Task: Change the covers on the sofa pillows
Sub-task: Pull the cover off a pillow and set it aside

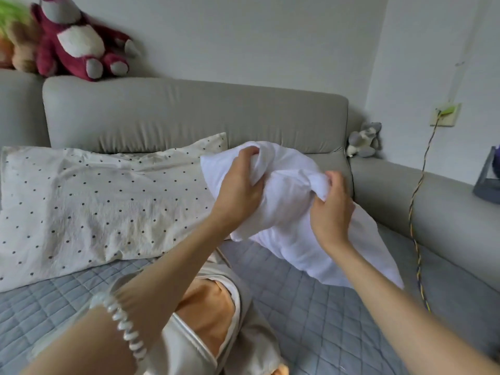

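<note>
A plain white pillow (292,212) is held up above the sofa seat, right of centre. My left hand (240,185) grips bunched white fabric at its upper left. At its upper right edge my right hand (331,209) pinches a fold of the same fabric. To the left a cream pillow with small dark dots (94,201) lies flat on the seat against the backrest. Below my arms lies a beige cover (243,334) with an orange pillow (208,312) showing through its opening.
The grey sofa (189,115) has a blue-grey quilted mat (311,307) on the seat. A dark red plush bear (78,41) sits on the backrest at left, a small grey plush (364,140) in the right corner. A multicoloured cable (415,226) hangs over the right armrest.
</note>
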Tool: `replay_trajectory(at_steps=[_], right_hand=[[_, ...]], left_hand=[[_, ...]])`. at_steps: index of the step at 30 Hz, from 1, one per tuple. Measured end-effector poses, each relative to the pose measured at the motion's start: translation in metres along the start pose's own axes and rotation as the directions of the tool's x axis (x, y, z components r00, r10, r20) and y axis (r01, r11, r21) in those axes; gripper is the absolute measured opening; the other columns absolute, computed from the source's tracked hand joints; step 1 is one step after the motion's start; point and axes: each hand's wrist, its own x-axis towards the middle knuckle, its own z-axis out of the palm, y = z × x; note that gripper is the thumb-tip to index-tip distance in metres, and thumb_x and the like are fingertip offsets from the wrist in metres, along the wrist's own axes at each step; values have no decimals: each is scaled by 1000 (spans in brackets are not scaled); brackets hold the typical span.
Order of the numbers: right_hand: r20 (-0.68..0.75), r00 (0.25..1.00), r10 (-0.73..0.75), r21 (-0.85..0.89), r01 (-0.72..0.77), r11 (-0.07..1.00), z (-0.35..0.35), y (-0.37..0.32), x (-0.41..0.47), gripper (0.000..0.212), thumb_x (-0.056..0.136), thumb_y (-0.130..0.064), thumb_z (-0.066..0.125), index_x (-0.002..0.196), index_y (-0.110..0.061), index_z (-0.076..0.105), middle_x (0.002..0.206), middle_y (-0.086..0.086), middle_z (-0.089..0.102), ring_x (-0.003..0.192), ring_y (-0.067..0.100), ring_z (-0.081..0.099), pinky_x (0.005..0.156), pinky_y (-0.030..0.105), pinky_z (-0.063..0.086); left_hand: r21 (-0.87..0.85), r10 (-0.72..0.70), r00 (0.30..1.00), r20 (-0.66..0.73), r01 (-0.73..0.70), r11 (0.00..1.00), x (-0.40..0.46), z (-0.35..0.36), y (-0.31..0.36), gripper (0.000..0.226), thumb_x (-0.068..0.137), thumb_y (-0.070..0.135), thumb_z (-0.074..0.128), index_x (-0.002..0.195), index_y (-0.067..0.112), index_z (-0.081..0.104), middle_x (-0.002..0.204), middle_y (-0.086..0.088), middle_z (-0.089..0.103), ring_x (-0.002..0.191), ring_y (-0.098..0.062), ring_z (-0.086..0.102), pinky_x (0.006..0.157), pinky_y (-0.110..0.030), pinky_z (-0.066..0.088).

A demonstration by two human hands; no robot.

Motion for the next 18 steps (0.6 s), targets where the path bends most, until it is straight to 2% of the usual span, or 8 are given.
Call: replay_trajectory(at_steps=[2, 6, 10, 12, 13, 14, 16, 18], right_hand=[[-143, 987, 79, 159, -56, 986, 1, -6, -10, 33, 76, -5, 40, 106, -3, 53, 101, 6, 57, 96, 33, 55, 79, 37, 41], [-320, 947, -29, 289, 126, 949, 9, -17, -23, 29, 78, -14, 39, 107, -16, 44, 104, 9, 54, 97, 33, 54, 84, 39, 44], [-168, 941, -295, 48, 307, 951, 42, -23, -7, 37, 81, -18, 47, 117, -13, 41, 120, 19, 54, 115, 30, 43, 104, 56, 31], [263, 899, -350, -113, 389, 914, 57, -17, 2, 48, 85, -31, 51, 130, -17, 40, 132, 12, 51, 126, 24, 38, 108, 54, 24], [533, 795, -289, -163, 432, 887, 62, -13, 2, 53, 89, -37, 52, 137, -19, 36, 139, 7, 46, 132, 22, 35, 109, 49, 22], [742, 645, -181, -187, 459, 869, 64, -9, -2, 57, 92, -41, 51, 142, -21, 32, 145, 1, 40, 136, 20, 33, 110, 42, 22], [918, 397, 17, -195, 412, 890, 64, -3, -21, 58, 94, -45, 47, 145, -23, 30, 150, -3, 33, 138, 19, 29, 111, 35, 21], [934, 353, 50, -180, 347, 921, 58, 1, -49, 51, 96, -41, 45, 143, -21, 37, 153, -3, 28, 140, 16, 23, 111, 29, 16]], left_hand=[[39, 205, 978, 48, -207, 978, 17, -3, 8, 42, 85, 1, 47, 126, 6, 43, 111, -8, 56, 96, -21, 52, 75, -9, 34], [95, 463, 882, 89, -470, 878, 35, -21, 25, 43, 76, 9, 32, 115, 23, 41, 100, -14, 58, 85, -21, 48, 70, -28, 39], [379, 570, 821, 37, -539, 752, 59, -50, 4, 34, 79, 8, 35, 110, 19, 43, 92, -18, 56, 83, -26, 44, 68, -34, 39], [561, 327, 944, 42, -293, 774, 60, -68, -41, 35, 86, 9, 42, 119, 19, 47, 126, -17, 51, 107, -32, 47, 84, -42, 44], [643, 65, 995, 71, -96, 760, 52, -78, -66, 36, 91, 12, 44, 126, 20, 48, 139, -14, 43, 120, -33, 43, 93, -45, 42], [724, -239, 960, 143, 63, 687, 38, -86, -88, 37, 95, 16, 43, 131, 21, 46, 145, -10, 38, 126, -32, 40, 99, -44, 39], [806, -613, 699, 370, 88, 586, -2, -98, -116, 39, 98, 26, 42, 136, 20, 43, 145, -5, 39, 130, -24, 40, 105, -35, 33], [762, -689, 524, 501, 111, 638, -47, -103, -123, 39, 97, 32, 43, 135, 21, 45, 141, -1, 45, 126, -19, 44, 102, -28, 33]])
